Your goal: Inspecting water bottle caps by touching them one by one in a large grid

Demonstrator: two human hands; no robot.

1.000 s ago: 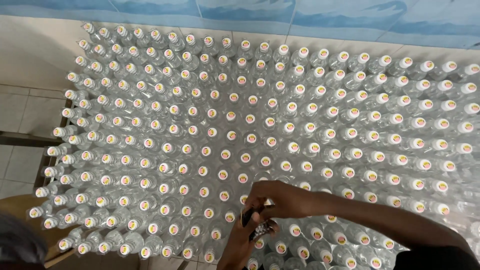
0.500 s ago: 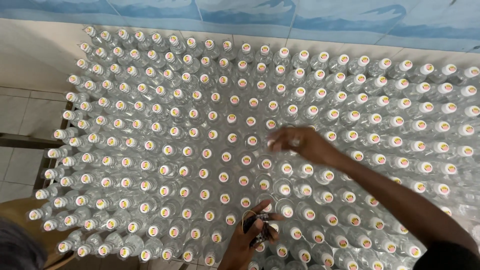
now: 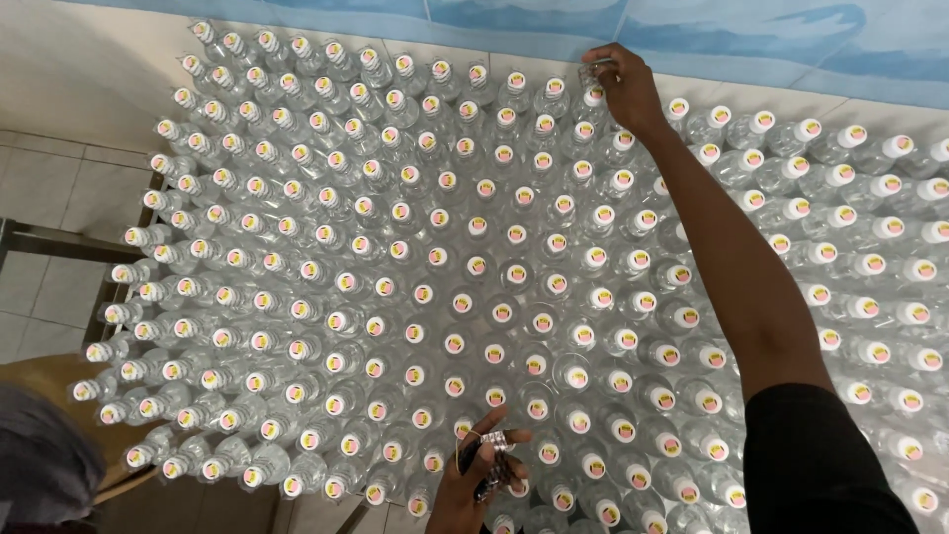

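Bottles: a dense field of clear plastic bottles with white caps (image 3: 494, 314), most caps bearing a round pink-and-yellow seal, stands upright in tight rows and fills nearly the whole view from the head camera.
Bench: what carries the bottles is hidden under them; only a grey metal frame bar (image 3: 59, 240) shows at the left edge of the bottle field, over a pale tiled floor (image 3: 40, 178).
Right hand (image 3: 625, 87): reached out to the far edge of the bottle field, next to the blue-and-white painted wall (image 3: 751, 40); the fingers are narrowed around a small clear cap-like piece (image 3: 596, 71) directly above a bottle in the last row. Whether the piece touches that bottle cannot be told.
Right arm: bare forearm lying diagonally over the bottles, with a black sleeve (image 3: 820, 465) at the near right of the field.
Left hand (image 3: 474, 475): at the near edge of the bottle field, curled shut around a small bunch of clear, ring-shaped pieces (image 3: 494, 442) held above the caps; a dark object beneath the fingers is too unclear to name.
Near left corner: a dark grey rounded shape (image 3: 40, 465) and a tan curved surface (image 3: 49, 381) beside the bottle field, both too blurred to identify.
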